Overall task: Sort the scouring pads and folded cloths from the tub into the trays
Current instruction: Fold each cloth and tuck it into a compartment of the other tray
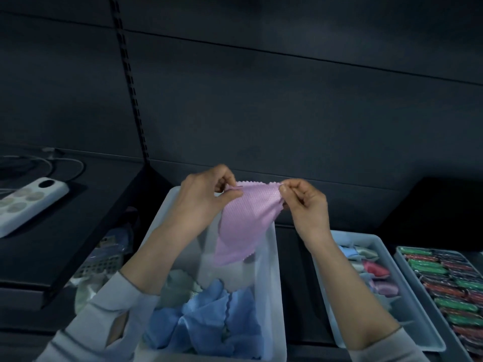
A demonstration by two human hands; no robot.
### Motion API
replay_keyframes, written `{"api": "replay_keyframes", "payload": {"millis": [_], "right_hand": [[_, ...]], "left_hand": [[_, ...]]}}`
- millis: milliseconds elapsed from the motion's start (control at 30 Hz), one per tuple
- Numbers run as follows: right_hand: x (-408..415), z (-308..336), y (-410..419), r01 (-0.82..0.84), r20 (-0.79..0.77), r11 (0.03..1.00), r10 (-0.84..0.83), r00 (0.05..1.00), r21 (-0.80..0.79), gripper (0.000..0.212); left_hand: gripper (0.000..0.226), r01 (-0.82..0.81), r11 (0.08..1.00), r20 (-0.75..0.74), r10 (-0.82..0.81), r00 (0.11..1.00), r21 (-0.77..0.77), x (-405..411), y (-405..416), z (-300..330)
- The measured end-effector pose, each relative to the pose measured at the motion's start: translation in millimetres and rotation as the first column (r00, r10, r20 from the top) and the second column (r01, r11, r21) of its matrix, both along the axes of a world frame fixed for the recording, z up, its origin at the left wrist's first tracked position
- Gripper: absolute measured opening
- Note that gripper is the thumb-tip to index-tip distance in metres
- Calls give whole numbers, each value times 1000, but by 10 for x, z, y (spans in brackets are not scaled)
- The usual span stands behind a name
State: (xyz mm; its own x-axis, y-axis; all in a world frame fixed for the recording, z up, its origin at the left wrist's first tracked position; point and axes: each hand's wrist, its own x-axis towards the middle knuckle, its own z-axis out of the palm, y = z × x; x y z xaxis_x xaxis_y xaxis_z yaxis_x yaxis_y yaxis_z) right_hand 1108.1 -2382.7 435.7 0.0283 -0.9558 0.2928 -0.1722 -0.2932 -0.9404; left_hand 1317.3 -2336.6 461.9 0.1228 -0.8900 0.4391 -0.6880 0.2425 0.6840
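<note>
Far left on the dark shelf: white power strip point(24, 202) w/ cables behind it. Below that, partly hidden by the left arm, a bag or packet of pale stuff, can't tell what exactly. Left hand point(206, 197) is raised over the translucent tub point(269, 257), thumb and fingers pinching the left top corner of a pink cloth point(243, 223). The cloth hangs spread btwn both hands, above the tub's far end, its lower corner drooping toward the inside of the tub, not touching the pile. In the tub's near end: crumpled blue cloths point(209, 320) and a grey-green one point(177, 286) just beside them. Right hand point(305, 205) pinches the cloth's right top corner, other fingers curled in. Right of the tub, apart from it, a grey tray point(423, 333) holding folded cloths point(373, 270) in blue, pink and pale tones, lined up along it. Far right, a second tray point(402, 259) packed w/ green and red scouring pads point(452, 283) in rows.
</note>
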Motion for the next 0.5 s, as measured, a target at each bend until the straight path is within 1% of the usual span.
{"api": "replay_keyframes", "payload": {"millis": [67, 100, 167, 200, 233, 300, 367, 400, 433, 500], "right_hand": [[-11, 12, -2, -27, 41, 1000, 26, 999, 6, 12], [-18, 24, 1, -49, 61, 999, 49, 997, 9, 10], [-37, 44, -9, -91, 92, 996, 89, 992, 21, 8], [-50, 50, -17, -101, 98, 995, 98, 990, 27, 7], [-65, 54, -21, -104, 100, 994, 100, 990, 27, 7], [-103, 61, -26, -92, 106, 995, 89, 990, 30, 6], [-143, 72, -17, -116, 105, 991, 110, 988, 60, 3], [-154, 73, -14, -138, 89, 988, 131, 987, 76, 9], [-156, 74, -14, -153, 67, 984, 148, 987, 87, 15], [-150, 67, -33, -124, 32, 988, 122, 992, 90, 16]], "left_hand": [[28, -1, 1000, -109, 1, 994, -2, -13, -9, -19], [36, 22, 999, -177, -16, 984, 30, -12, -20, -45], [52, 112, 980, -291, -61, 955, 164, -14, -65, -126], [49, 156, 963, -330, -77, 941, 220, -12, -98, -193], [41, 184, 953, -369, -85, 925, 240, -10, -120, -256], [27, 208, 954, -480, -83, 874, 214, -26, -133, -335], [16, 218, 961, -598, -74, 798, 172, -70, -134, -369], [11, 221, 963, -632, -76, 771, 153, -96, -129, -368], [11, 214, 967, -644, -79, 761, 135, -107, -132, -370], [11, 191, 977, -654, -86, 752, 90, -124, -149, -363]]}}
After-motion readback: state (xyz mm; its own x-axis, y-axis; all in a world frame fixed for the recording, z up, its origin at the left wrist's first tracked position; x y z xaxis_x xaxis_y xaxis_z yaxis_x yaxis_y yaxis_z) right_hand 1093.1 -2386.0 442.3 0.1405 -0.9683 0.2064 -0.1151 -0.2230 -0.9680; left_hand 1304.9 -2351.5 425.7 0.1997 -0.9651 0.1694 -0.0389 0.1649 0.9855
